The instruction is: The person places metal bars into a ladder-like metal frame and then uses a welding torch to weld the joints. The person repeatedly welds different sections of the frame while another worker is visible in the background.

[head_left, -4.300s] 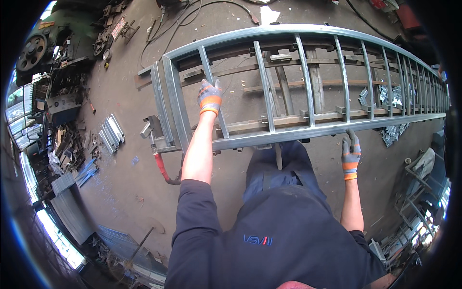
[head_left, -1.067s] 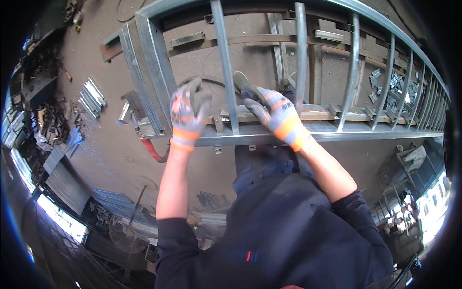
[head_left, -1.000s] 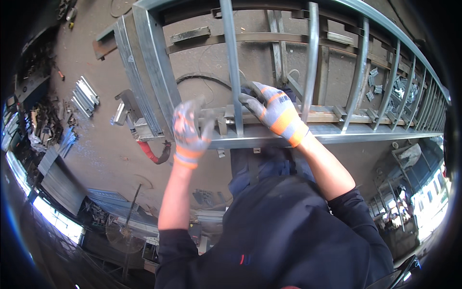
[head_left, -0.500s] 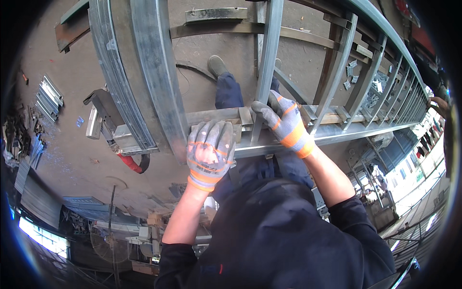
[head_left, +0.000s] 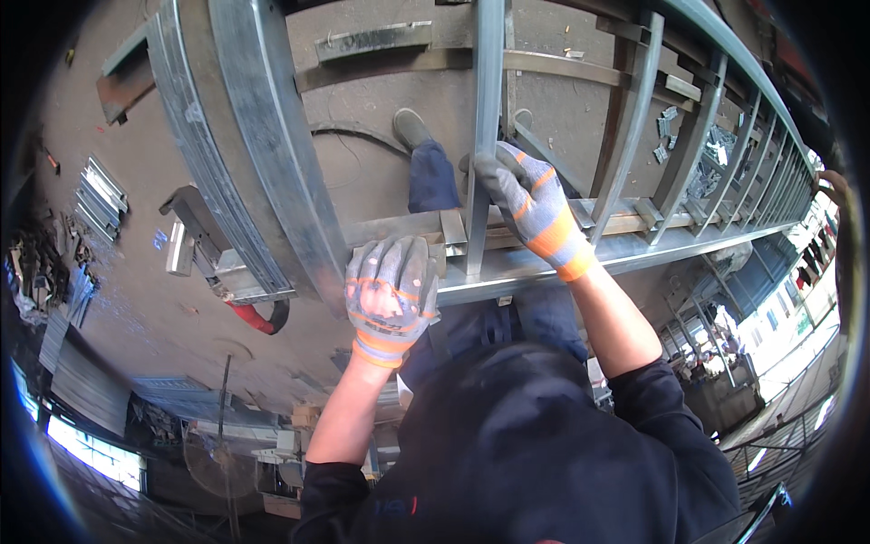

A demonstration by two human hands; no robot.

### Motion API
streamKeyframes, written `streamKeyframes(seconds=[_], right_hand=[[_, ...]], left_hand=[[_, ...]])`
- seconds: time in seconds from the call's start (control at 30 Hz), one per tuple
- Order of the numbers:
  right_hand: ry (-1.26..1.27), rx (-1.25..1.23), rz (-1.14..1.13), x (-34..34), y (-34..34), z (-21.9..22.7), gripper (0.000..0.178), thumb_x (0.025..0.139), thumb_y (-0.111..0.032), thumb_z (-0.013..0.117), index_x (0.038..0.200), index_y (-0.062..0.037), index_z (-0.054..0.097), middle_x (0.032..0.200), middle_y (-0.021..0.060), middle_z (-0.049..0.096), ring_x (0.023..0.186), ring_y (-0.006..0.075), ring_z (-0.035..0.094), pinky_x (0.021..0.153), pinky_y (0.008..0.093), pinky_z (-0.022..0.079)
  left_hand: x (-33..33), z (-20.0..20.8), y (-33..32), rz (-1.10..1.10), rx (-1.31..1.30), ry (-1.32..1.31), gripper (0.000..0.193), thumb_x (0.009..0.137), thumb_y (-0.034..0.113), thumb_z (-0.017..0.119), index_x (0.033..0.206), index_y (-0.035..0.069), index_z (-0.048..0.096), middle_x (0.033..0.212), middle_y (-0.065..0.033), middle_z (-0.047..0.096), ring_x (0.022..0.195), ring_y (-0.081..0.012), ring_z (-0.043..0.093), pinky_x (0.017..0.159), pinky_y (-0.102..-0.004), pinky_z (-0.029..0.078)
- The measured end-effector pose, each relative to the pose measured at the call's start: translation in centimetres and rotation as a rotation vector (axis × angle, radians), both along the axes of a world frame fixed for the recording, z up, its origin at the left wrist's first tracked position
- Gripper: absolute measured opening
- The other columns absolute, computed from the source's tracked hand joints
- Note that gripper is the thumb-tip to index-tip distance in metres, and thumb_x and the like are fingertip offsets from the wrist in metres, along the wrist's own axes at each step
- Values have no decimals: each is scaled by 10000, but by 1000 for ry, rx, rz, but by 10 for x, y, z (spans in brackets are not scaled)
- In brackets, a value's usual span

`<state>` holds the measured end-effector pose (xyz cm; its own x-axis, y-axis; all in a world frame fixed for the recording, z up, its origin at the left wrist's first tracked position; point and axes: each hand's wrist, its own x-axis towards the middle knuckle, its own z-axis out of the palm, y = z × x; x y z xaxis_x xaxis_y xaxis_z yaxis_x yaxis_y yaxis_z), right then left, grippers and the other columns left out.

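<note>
My left hand [head_left: 390,288], in a grey glove with an orange cuff, is closed over the near rail [head_left: 553,267] of a metal frame at its left corner. Its fingers lie side by side and bend over the rail's far edge. Farther right, my right hand [head_left: 527,199], gloved alike, is wrapped round a square metal crossbar [head_left: 486,109] close to its near end. A fingertip shows past the bar's left side, while the other fingertips are partly hidden. A short metal block [head_left: 452,227] sits on the rail between my hands.
Several more crossbars [head_left: 634,118] run along the frame to the right. Wide metal beams [head_left: 263,109] form its left side. A bracket with a red grip [head_left: 258,315] sticks out there. Metal offcuts [head_left: 100,199] lie on the floor at left; small metal pieces [head_left: 666,131] lie beyond the frame.
The view has shifted slightly. My right hand has closed further round the crossbar, and the bar's near end appears a little farther left. My left hand stays on the corner.
</note>
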<state>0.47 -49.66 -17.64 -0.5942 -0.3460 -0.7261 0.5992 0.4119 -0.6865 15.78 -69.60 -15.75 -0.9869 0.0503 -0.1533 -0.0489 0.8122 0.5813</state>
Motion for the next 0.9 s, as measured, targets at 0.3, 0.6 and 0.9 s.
streamKeyframes(seconds=[0.3, 0.6, 0.9], right_hand=[[238, 105, 36, 2, -10, -17, 403, 1034, -383, 612, 1187, -38, 752, 983, 235, 752, 951, 393, 736, 825, 433, 570], [1160, 490, 841, 19, 45, 11, 287, 884, -241, 624, 1052, -92, 803, 1053, 170, 775, 1005, 265, 765, 843, 418, 600], [600, 442, -162, 224, 288, 92, 526, 1024, -396, 601, 1419, -51, 639, 1323, 216, 712, 1240, 374, 675, 1068, 424, 512]], left_hand=[[2, 1, 11, -13, -124, 111, 402, 835, 259, 766, 1198, 89, 729, 1186, -136, 696, 1114, -337, 658, 1030, -500, 493], [23, -26, 14, -117, -330, 42, 177, 864, 252, 697, 887, 84, 747, 888, -148, 738, 853, -355, 698, 797, -540, 531], [43, -5, -34, -60, -118, 555, 440, 894, 226, 707, 1273, 6, 671, 1211, -204, 720, 1141, -401, 668, 1053, -497, 499]])
